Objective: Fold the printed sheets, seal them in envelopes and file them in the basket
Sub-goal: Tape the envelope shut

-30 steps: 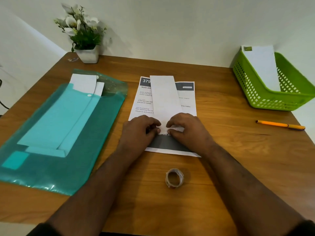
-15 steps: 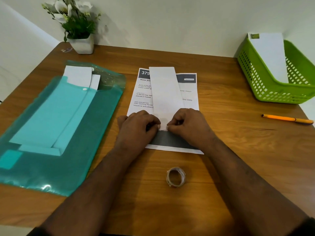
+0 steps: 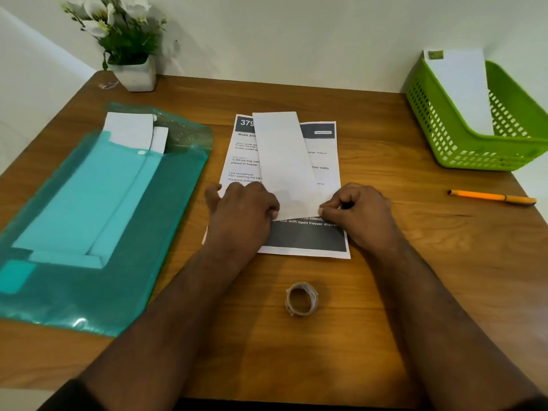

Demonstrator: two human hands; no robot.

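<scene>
envelope on printed sheet, both hands at its near end

envelope [image 3: 286,164]: white, long and narrow, lying on the printed sheet [image 3: 305,238] at mid-table; long axis runs near to far, far end tilted slightly left.
nearest: tape roll [image 3: 301,299], standing on edge, apart from the sheet.
left hand [image 3: 241,213]: fingers curled, tips pressing the envelope's near left corner.
right hand [image 3: 357,212]: thumb and forefinger pinched at the near right corner.
left: green plastic folder [image 3: 98,271] flat, white envelopes showing at its far mouth.
right: orange pen [image 3: 492,197], well apart.
far right: green basket [image 3: 462,149], one white envelope leaning inside.
far left: potted plant [image 3: 130,54].
table [image 3: 415,292]: wood.
</scene>
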